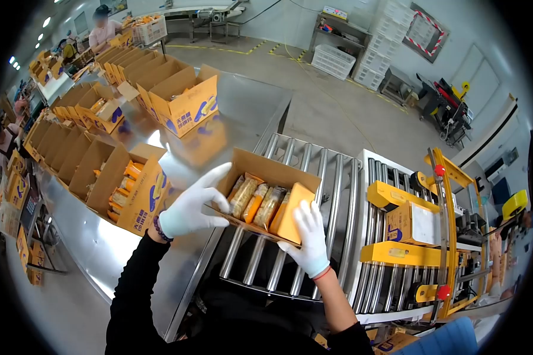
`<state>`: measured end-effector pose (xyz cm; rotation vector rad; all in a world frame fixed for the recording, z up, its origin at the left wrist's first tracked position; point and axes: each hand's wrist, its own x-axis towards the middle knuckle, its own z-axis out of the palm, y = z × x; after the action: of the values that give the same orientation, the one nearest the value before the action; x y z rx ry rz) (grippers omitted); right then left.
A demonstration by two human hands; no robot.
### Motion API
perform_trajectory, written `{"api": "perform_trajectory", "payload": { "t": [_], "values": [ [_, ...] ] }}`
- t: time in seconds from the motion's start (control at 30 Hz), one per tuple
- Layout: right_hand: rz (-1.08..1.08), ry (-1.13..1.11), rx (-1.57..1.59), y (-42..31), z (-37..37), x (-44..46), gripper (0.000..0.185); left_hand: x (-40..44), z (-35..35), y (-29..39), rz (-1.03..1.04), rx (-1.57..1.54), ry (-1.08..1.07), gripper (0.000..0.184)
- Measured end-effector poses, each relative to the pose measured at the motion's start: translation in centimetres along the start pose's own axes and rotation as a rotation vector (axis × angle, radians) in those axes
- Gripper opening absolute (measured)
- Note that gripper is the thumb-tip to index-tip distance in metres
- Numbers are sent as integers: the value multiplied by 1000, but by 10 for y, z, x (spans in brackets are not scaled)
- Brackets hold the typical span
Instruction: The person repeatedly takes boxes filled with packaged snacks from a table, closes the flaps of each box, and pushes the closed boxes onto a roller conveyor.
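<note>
An open cardboard box (278, 165) rests at the near left end of the roller conveyor, slightly turned. Several wrapped food packs (268, 205), in clear and orange wrapping, stand in a row inside it. My right hand (308, 238), in a white glove, grips the box's right end, its fingers against the yellow end flap (294, 204) and its thumb low at the near corner. At the box's left end, my gloved left hand (195, 204) has its fingers spread, with the index pointing up and away. Whether its fingertips touch the box I cannot tell.
Rows of open filled boxes (142, 198) stand on the metal table (109, 254) to the left. Rollers (337, 195) lead right to a yellow-framed sealing machine (405, 251) holding another box (401, 223). A person (103, 31) stands at the far left; white crates (333, 61) stand behind.
</note>
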<state>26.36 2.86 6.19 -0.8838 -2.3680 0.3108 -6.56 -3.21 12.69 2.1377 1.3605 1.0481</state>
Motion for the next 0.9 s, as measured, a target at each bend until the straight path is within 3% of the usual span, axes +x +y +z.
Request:
{"api": "perform_trajectory", "payload": {
  "t": [0.03, 0.07, 0.1, 0.17, 0.2, 0.23, 0.3, 0.37, 0.43, 0.47, 0.5, 0.57, 0.6, 0.63, 0.67, 0.7, 0.73, 0.8, 0.83, 0.87, 0.9],
  "values": [
    [-96, -95, 9, 5, -3, -4, 82, 6, 2, -2, 3, -219, -89, 36],
    [-96, -148, 91, 11, -8, -4, 61, 15, 7, -1, -37, -258, -179, 48],
    [-115, -172, 174, 17, -18, -1, 53, 28, 14, -1, -125, -230, -254, 56],
    [111, -190, 539, 40, -26, -1, 47, 52, 31, -12, -333, -148, -268, 65],
    [395, -140, 602, 21, -38, 17, 46, 60, 43, -30, -200, -33, -186, 72],
    [348, -192, 292, 27, -42, 26, 58, 63, 59, -43, -193, -36, -188, 72],
    [-49, -70, -277, 15, -53, 56, 72, 63, 84, -46, -80, 365, 129, 75],
    [1, 3, -411, 10, -49, 68, 88, 56, 95, -41, -173, 467, 217, 79],
    [14, 67, -342, 8, -32, 53, 90, 42, 112, -57, -388, -64, 556, 83],
    [19, -35, -257, -5, -32, 34, 91, 31, 123, -81, -517, -322, 536, 72],
    [22, -137, -174, -12, -31, 18, 92, 36, 114, -72, -520, -313, 549, 72],
    [25, -154, -256, -3, -29, -3, 93, 53, 107, -54, -582, -697, 301, 55],
    [28, -172, -343, 4, -31, -8, 94, 64, 118, -46, -483, -648, 342, 44],
    [103, -210, -440, 10, -38, -2, 97, 78, 139, -42, -541, -696, 459, 39],
    [160, -215, -499, 31, -35, 0, 103, 93, 169, -30, -481, -390, 660, 40],
    [207, -189, -539, 45, -36, 4, 109, 106, 198, -28, -434, -566, 547, 50],
    [287, -206, -535, 52, -40, 13, 114, 116, 226, -8, -285, -376, 596, 58],
    [331, -171, -625, 71, -43, 25, 109, 115, 249, 3, -187, -539, 110, 67],
    [342, -106, -660, 87, -38, 18, 107, 104, 247, 1, -323, -756, -322, 71],
    [353, -90, -649, 95, -49, 10, 104, 87, 225, 19, -490, -909, -519, 75],
    [362, -71, -637, 105, -58, 2, 100, 66, 212, 14, -414, -701, -502, 74]
  ]
}}
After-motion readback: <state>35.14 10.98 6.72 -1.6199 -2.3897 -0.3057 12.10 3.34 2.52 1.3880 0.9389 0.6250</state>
